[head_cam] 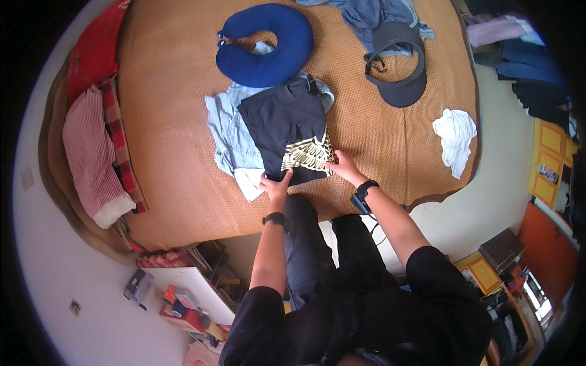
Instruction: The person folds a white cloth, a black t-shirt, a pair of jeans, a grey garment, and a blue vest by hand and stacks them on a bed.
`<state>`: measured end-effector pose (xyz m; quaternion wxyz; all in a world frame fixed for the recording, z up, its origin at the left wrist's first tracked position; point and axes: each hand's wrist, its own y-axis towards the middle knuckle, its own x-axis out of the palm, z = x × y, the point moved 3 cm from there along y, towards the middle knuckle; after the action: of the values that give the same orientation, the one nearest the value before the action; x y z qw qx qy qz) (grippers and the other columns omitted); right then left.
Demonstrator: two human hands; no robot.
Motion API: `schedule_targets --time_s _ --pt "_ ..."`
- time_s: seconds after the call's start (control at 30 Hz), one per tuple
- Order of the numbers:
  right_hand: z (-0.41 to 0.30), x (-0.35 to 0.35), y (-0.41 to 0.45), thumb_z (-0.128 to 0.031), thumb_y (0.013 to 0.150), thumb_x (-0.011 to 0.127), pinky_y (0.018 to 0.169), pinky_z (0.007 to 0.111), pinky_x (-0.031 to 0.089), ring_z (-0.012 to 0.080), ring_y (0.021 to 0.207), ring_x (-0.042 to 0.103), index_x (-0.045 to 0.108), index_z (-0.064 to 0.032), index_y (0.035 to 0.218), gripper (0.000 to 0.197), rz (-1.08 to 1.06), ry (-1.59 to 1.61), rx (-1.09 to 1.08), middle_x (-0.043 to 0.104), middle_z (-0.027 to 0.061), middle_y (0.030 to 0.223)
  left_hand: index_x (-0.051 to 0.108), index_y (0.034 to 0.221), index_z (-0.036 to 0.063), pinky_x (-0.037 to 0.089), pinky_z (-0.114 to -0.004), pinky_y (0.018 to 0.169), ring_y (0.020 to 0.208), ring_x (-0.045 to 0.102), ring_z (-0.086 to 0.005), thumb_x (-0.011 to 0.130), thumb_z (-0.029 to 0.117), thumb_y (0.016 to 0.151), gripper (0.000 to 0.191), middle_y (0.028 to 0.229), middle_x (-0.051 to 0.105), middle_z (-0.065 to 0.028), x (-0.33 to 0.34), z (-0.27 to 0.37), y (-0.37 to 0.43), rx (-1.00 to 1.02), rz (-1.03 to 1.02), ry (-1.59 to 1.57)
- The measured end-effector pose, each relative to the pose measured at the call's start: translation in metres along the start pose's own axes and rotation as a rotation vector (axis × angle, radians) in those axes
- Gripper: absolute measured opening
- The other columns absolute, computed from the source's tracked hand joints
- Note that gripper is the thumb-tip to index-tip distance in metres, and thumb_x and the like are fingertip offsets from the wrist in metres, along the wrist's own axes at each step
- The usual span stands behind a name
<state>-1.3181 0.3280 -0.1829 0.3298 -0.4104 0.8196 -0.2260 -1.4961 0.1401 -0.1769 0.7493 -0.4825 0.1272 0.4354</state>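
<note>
A dark garment with a pale yellow printed panel (288, 112) lies spread on the bed, partly over light-blue denim clothing (233, 137). Its lower left corner is pinched in my left hand (276, 186), thumb on top. My right hand (345, 168) grips the lower right edge beside the print. Beneath the denim, a white piece of cloth (249, 184) sticks out near my left hand. A navy U-shaped neck pillow (293, 41) rests just beyond the dark garment, covering part of the denim.
A woven mat (174, 137) covers the bed. To the right are a dark sun visor (403, 94), grey-blue clothing (364, 23) and a crumpled white cloth (455, 137). A striped pillow (89, 151) lies along the left edge. A cluttered white-topped table (201, 279) stands at lower left.
</note>
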Motion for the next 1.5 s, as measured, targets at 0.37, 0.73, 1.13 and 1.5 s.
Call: schedule_targets --time_s 0.37,0.73,1.13,1.5 --pt "-0.03 -0.009 -0.059 -0.021 0.081 0.054 0.074 0.035 0.046 0.0237 0.082 0.058 0.047 0.0016 0.109 0.037 0.111 0.618 -0.268 0.061 0.0155 0.092 0.06 0.103 0.0055 0.044 -0.024 0.064 0.077 0.058 -0.0114 0.068 0.028 0.072 0.039 0.087 0.062 -0.0009 -0.017 0.049 -0.027 -0.089 -0.785 0.152" --pt "0.091 -0.036 -0.306 -0.015 0.078 0.049 0.039 0.028 0.043 0.0136 0.043 0.051 0.054 -0.0012 0.1 0.027 0.627 1.01 0.098 0.056 0.0041 0.063 0.053 0.112 0.005 0.046 -0.032 0.082 0.095 0.056 -0.0235 0.058 0.009 0.08 0.033 0.103 0.056 -0.0127 0.03 0.096 -0.169 0.404 -1.643 0.624" --pt "0.207 -0.101 -0.559 -0.021 0.081 0.051 0.047 0.035 0.051 0.0193 0.057 0.061 0.057 -0.0053 0.09 0.019 0.962 1.82 0.264 0.061 0.0071 0.071 0.055 0.11 0.0096 0.045 -0.036 0.081 0.097 0.052 -0.0308 0.062 0.003 0.073 0.038 0.109 0.049 -0.0139 0.267 0.109 -0.435 0.791 -2.073 1.051" --pt "0.254 -0.228 -0.633 -0.037 0.081 0.055 0.052 0.03 0.05 0.0166 0.055 0.058 0.058 -0.0026 0.084 0.035 1.185 0.872 -0.151 0.059 0.0063 0.066 0.039 0.128 0.0024 0.039 -0.034 0.092 0.112 0.047 -0.0214 0.053 0.0 0.081 0.049 0.13 0.038 -0.015 0.271 0.145 -0.561 0.402 -2.099 1.081"
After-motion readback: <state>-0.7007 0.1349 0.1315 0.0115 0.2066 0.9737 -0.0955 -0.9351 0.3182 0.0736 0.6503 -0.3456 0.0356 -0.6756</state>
